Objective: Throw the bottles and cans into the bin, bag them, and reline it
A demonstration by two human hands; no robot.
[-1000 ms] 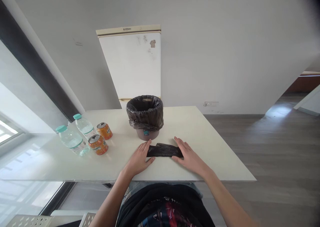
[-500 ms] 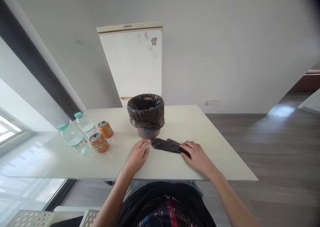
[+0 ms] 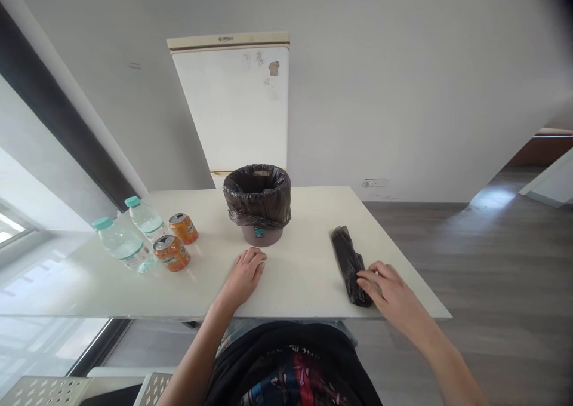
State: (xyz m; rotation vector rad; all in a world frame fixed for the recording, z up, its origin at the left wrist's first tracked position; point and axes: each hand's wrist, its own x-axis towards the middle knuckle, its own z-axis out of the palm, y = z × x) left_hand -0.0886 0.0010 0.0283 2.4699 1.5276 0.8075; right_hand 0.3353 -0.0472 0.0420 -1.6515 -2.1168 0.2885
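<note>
A folded black plastic bag (image 3: pixel 350 264) lies on the white table (image 3: pixel 295 274) near its right edge, running front to back. My right hand (image 3: pixel 390 292) rests beside its near end, fingertips touching the bag, fingers loosely stretched. My left hand (image 3: pixel 244 274) lies flat on the table with fingers together, just in front of a small brown bin (image 3: pixel 258 203) lined with a black bag. It holds nothing.
Two water bottles (image 3: pixel 128 242) with teal caps and two orange cans (image 3: pixel 172 251) stand at the table's left. A white fridge (image 3: pixel 235 104) stands behind the table against the wall. Wooden floor lies to the right, a window to the left.
My right hand has slid the folded black bag from in front of the bin to the table's right side, turning it lengthwise. My left hand let go and stayed near the bin.
</note>
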